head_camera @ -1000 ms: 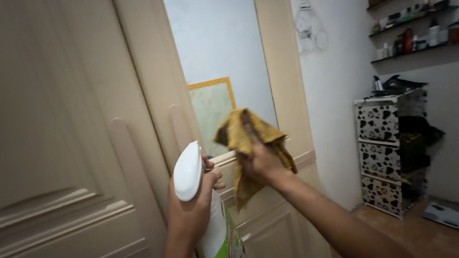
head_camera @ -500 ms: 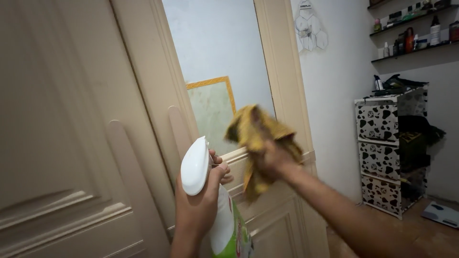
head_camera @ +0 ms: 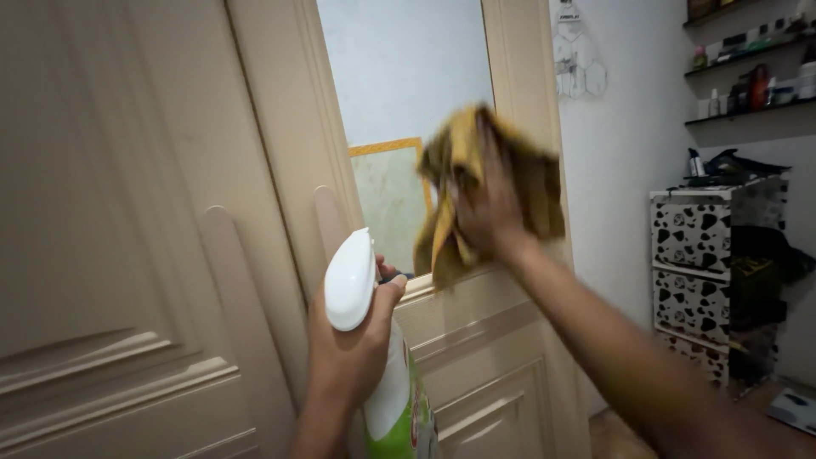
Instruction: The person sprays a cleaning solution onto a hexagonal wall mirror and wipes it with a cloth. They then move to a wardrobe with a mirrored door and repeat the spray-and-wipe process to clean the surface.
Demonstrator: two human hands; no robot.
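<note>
Two hands up close: the left hand (head_camera: 348,344) is clenched round the neck of a glossy white-and-green spray bottle (head_camera: 374,357), its smooth rounded trigger head pointing up at the cream panelled wardrobe door (head_camera: 119,255). Just beyond, the right hand (head_camera: 486,208) presses a crumpled, soft mustard-yellow cloth (head_camera: 459,195) flat against the lower right of the mirror panel (head_camera: 399,93), covering part of its frame. Farther right, a black-and-white cow-patterned drawer unit (head_camera: 693,255) stands by the white wall, under cluttered dark shelves (head_camera: 748,85).

Right hand (head_camera: 489,204) raised, left hand (head_camera: 348,348) clenched
</note>
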